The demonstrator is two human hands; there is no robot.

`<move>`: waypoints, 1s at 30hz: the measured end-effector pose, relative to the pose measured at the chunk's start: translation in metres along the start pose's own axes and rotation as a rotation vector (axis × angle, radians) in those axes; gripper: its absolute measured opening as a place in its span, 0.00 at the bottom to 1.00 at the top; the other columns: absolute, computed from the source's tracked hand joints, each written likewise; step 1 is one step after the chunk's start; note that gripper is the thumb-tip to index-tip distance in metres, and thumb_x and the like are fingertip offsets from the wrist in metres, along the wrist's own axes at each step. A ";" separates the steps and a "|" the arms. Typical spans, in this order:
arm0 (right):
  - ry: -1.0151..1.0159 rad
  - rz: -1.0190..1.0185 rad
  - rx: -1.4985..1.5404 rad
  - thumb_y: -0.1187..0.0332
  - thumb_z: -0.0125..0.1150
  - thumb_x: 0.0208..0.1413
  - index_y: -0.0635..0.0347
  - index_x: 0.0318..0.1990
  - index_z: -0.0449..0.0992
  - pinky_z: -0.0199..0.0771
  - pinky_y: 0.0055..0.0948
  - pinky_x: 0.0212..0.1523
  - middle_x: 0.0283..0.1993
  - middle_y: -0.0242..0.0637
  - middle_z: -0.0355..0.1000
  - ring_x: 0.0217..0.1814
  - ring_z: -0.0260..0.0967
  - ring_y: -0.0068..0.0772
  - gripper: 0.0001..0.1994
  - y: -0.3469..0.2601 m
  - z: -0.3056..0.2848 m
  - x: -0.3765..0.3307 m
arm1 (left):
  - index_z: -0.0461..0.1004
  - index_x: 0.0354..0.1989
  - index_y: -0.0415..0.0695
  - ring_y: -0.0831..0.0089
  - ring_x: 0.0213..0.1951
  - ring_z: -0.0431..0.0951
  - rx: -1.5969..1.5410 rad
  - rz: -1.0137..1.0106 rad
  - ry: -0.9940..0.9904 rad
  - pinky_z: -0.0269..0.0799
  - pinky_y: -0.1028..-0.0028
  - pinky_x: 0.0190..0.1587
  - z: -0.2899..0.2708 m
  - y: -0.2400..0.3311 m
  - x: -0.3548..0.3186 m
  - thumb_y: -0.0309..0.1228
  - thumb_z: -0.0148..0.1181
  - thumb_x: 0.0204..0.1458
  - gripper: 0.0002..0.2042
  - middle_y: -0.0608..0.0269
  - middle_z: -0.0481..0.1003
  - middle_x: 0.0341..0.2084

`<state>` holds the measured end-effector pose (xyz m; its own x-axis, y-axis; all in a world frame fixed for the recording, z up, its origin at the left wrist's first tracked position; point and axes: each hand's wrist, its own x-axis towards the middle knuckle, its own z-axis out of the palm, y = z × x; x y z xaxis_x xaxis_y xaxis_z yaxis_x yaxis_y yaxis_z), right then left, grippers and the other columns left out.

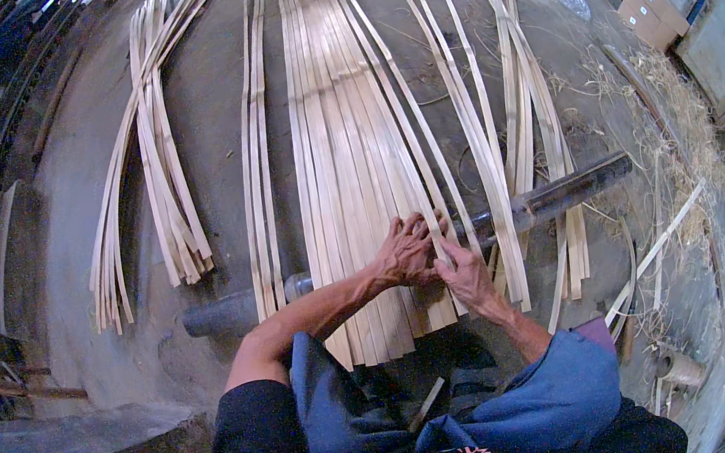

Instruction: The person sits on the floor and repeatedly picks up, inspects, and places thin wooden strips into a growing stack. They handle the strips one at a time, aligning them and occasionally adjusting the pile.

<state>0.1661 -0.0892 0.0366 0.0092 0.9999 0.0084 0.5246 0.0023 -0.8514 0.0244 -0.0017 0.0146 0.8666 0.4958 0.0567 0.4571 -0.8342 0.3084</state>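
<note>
Long, flat, pale bamboo strips (pixel 335 134) lie side by side in a band running away from me, their near ends over a dark pipe (pixel 223 313). My left hand (pixel 410 251) reaches across the band, its bent fingers closed on a strip near the right edge. Close beside it, my right hand (pixel 469 279) pinches the same edge strip (pixel 427 205) between thumb and fingers. The fingertips of both hands partly cover where they grip. A few loose strips (pixel 262 176) lie left of the band, and others (pixel 468 111) to its right.
Crossed bundles of strips lie at the left (pixel 165 164) and right (pixel 520 102). Curly shavings (pixel 671 133) litter the floor at far right, near a cardboard box (pixel 653 15) and pale panels (pixel 721 56). A grey block (pixel 90 439) stands at lower left.
</note>
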 end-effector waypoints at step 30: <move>-0.011 -0.121 -0.114 0.68 0.52 0.46 0.70 0.48 0.64 0.67 0.35 0.42 0.38 0.62 0.66 0.42 0.67 0.53 0.20 -0.015 0.029 0.007 | 0.52 0.55 0.35 0.50 0.62 0.39 -0.041 -0.080 -0.067 0.34 0.52 0.60 0.009 -0.033 -0.028 0.59 0.48 0.38 0.43 0.44 0.47 0.58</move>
<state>0.1339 -0.0821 0.0343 -0.0690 0.9925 0.1013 0.6141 0.1223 -0.7797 -0.0130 0.0097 -0.0056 0.8400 0.5416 -0.0331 0.5177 -0.7815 0.3483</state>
